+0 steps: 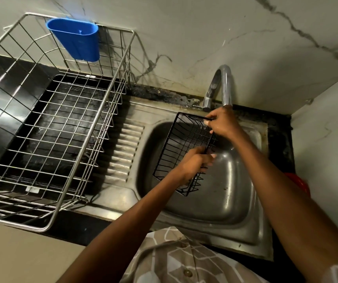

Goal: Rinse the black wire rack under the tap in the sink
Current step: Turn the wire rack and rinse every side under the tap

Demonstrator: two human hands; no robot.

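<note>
Marble-look wall tiles back a dark bench (pixel 86 231) with a steel sink (pixel 221 203) set into it; a large silver dish rack (pixel 57 123) stands on the left with a blue cup (pixel 76 38) hooked on its far rim. A curved tap (pixel 224 86) rises at the far edge of the sink.

From the head view, the black wire rack (pixel 176 152) is held tilted over the basin, its far right corner just under the spout. The right hand (pixel 223 124) is clamped on the far rim, fingers curled round the top wire; the left hand (pixel 194 166) grips the near right rim, also closed round the wire. Whether water is running I cannot tell for certain; a few glints show near the right hand.

Risks, as I judge them: wet thin wire is slippery, so a loose grip could let the rack drop and clatter into the basin. Tilted this way, water could splash off the wires onto the bench or the person's shirt (pixel 184 260). The rack's corner could also knock the spout.

It looks like a small rectangular basket of thin black wires in a grid, with straight sides, and no bends or dirt that I can make out.
</note>
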